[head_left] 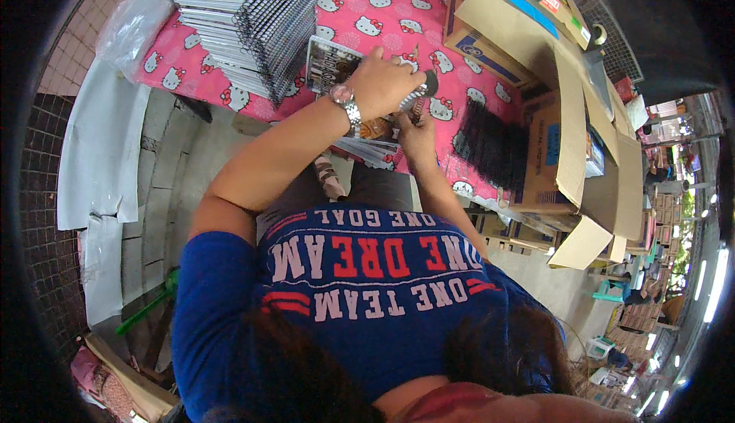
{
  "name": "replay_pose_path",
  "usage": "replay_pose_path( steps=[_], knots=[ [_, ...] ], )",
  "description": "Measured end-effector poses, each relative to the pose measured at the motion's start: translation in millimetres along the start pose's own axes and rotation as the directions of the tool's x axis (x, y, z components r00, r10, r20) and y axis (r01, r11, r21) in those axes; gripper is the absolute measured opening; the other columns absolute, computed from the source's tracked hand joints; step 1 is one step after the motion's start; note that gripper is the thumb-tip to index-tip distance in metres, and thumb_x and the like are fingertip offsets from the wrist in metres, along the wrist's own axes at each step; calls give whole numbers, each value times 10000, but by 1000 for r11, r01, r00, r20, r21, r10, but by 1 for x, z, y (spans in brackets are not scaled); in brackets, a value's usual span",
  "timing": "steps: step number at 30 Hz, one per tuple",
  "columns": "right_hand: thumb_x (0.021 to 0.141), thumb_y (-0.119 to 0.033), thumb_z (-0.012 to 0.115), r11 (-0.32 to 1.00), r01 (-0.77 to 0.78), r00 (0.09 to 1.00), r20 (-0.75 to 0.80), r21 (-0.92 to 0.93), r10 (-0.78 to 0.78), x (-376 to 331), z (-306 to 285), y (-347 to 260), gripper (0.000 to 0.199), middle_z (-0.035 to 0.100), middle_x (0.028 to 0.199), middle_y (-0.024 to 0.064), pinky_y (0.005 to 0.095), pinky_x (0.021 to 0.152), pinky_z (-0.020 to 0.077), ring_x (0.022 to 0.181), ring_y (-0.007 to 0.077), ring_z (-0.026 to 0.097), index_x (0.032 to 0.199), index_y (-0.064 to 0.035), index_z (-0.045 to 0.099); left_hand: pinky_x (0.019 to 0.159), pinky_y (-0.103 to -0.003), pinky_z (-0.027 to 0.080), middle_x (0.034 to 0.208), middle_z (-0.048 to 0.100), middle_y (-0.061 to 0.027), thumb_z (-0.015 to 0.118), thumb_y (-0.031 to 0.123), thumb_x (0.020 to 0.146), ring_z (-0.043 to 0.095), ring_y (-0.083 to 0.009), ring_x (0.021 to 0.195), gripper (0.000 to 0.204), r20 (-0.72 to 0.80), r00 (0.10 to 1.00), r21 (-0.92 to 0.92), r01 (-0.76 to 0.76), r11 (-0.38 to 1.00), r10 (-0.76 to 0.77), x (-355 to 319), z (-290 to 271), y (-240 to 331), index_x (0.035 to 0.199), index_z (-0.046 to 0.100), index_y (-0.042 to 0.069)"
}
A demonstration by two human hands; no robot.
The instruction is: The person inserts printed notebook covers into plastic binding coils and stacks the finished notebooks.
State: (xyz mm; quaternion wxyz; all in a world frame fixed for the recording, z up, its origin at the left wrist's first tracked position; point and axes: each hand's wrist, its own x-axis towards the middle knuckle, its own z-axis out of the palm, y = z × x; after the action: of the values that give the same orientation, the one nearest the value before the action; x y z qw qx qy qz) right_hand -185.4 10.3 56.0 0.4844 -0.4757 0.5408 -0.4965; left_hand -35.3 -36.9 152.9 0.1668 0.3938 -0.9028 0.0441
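Observation:
My left hand [385, 86], with a metal watch on its wrist, is closed around a dark, rounded thing [430, 82] that I cannot make out; the fingers hide most of it. Just below it, my right hand [417, 141] pinches the right edge of a printed notebook [379, 128] at the near table edge. Loose books or sheets [367, 152] lie fanned out under that notebook. Beyond my left wrist lies another notebook [331, 63] with a dark printed cover, partly hidden by the hand. A tall stack of spiral-bound notebooks [245, 32] stands to the left.
A pink patterned cloth [367, 25] covers the table. Black plastic binding coils [490, 143] lie in a pile right of my hands. Open cardboard boxes [555, 151] line the right side. Clear plastic wrap [138, 29] hangs at the far left corner, near a tiled wall.

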Motion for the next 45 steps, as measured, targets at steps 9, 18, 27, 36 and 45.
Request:
replay_pose_path(
  steps=[9, 18, 27, 36, 45],
  knots=[
    [981, -209, 451, 988, 152, 985, -85, 36, -148, -10, 9, -17, 567, 429, 1360, 167, 329, 952, 336, 1108, 224, 457, 1451, 32, 241, 933, -459, 385, 971, 627, -61, 594, 179, 822, 582, -237, 1011, 243, -197, 975, -20, 103, 994, -105, -8, 21, 1, 1050, 599, 94],
    [964, -164, 537, 901, 325, 944, 152, -286, -293, 7, -42, -61, 322, 607, 1196, 154, 307, 905, 446, 1049, 221, 589, 1239, -6, 589, 1018, -446, 356, 985, 607, -100, 569, 160, 861, 562, -273, 1032, 187, -205, 979, -220, -59, 974, 13, -12, 20, -6, 1022, 584, 66],
    [819, 0, 663, 624, 614, 784, 277, -484, -556, 10, -50, -83, 282, 591, 894, 88, 286, 737, 473, 831, 194, 580, 1087, -81, 699, 1010, -446, 358, 962, 610, -103, 569, 226, 893, 565, -278, 1019, 196, -188, 982, -263, -51, 963, 1, -14, 15, -2, 1005, 586, 66],
    [847, -33, 667, 893, 337, 916, 322, -300, -238, 9, -58, -79, 311, 575, 842, 78, 282, 691, 463, 774, 161, 550, 1155, -73, 663, 1007, -457, 354, 957, 619, -93, 584, 215, 877, 575, -276, 1015, 188, -122, 992, -283, -16, 959, -20, -12, 11, -3, 1005, 590, 78],
    [846, -91, 690, 783, 384, 923, 236, -490, -304, -2, -50, -94, 245, 639, 820, 109, 316, 637, 479, 654, 200, 581, 1074, -39, 615, 1005, -446, 336, 978, 637, -53, 601, 154, 847, 583, -237, 1030, 277, -148, 989, -147, -36, 989, 14, -16, 16, 3, 1121, 560, 145]
  ],
)
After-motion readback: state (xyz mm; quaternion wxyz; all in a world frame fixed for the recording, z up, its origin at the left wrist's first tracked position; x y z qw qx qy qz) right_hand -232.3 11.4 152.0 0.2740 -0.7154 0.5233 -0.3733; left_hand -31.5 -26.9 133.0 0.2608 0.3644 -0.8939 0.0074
